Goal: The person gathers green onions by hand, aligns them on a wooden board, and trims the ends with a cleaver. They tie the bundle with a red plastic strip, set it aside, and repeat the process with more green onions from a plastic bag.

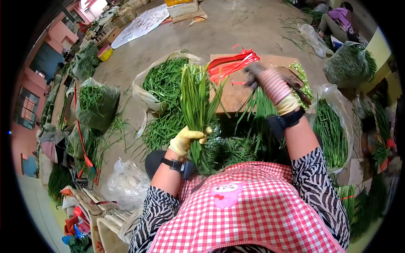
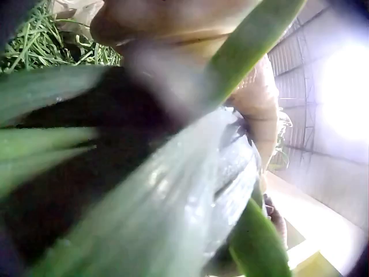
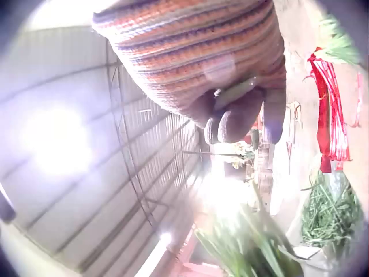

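Note:
Gloved in yellow, my left hand [image 1: 185,141] grips a bunch of garlic chives [image 1: 195,99], pale ends upward, in front of the apron. Close up in the left wrist view, its wet flat leaves [image 2: 167,202] fill much of the picture. My right hand [image 1: 270,84], in a striped glove with dark fingers, is raised over the wooden board [image 1: 236,97], right of the red ties [image 1: 234,63]. The right wrist view shows its fingers [image 3: 239,121] curled, with a short pale green stalk piece [image 3: 235,93] among them. More loose chives [image 1: 259,105] lie below this hand.
A plastic bag of cut greens [image 1: 166,78] stands left of the board, and a bag of long chives [image 1: 331,135] stands right. A dark knife-like tool [image 1: 303,93] lies by pale trimmings [image 1: 301,71] at the board's right edge. Another person [image 1: 339,21] sits at the far right.

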A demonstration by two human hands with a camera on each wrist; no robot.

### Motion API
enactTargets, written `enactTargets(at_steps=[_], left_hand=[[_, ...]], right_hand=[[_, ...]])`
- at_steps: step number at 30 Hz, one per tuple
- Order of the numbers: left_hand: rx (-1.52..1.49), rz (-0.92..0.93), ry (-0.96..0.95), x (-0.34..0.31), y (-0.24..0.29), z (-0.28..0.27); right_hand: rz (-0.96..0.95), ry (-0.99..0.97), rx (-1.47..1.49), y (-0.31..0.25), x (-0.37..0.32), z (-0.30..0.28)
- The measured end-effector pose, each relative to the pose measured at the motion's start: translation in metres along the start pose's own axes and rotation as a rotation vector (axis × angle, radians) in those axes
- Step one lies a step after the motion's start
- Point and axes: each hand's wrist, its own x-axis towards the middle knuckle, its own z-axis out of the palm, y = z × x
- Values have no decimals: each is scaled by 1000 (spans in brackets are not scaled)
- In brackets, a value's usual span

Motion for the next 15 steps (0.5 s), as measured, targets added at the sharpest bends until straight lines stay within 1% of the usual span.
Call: enactTargets(at_steps=[1, 2, 3, 5, 7, 8, 9, 11, 13, 14, 15], left_hand=[[19, 2, 3, 0, 1, 0], [39, 6, 3, 2, 1, -1], [60, 9, 1, 3, 2, 0], [55, -25, 10, 10, -2, -1], [73, -43, 34, 13, -1, 9], [98, -42, 22, 12, 4, 14], [113, -48, -9, 13, 3, 14], [148, -55, -72, 15, 0, 10], [139, -60, -57, 14, -2, 5], [123, -58, -34, 11, -3, 5], [105, -54, -9, 9, -3, 4]], right_hand=[[-83, 58, 116, 1, 3, -9], [-79, -6, 89, -6, 3, -12], [-43, -70, -54, -19, -5, -3], [34, -182, -334, -42, -32, 32], [-185, -212, -749, -22, -31, 52], [-215, -176, -918, -2, -20, 60], [-6, -252, -936, -11, -18, 66], [155, -408, -985, -9, 2, 67], [216, -309, -487, -4, -1, 50], [164, -244, -215, -4, -1, 40], [197, -140, -16, -14, 5, 30]])
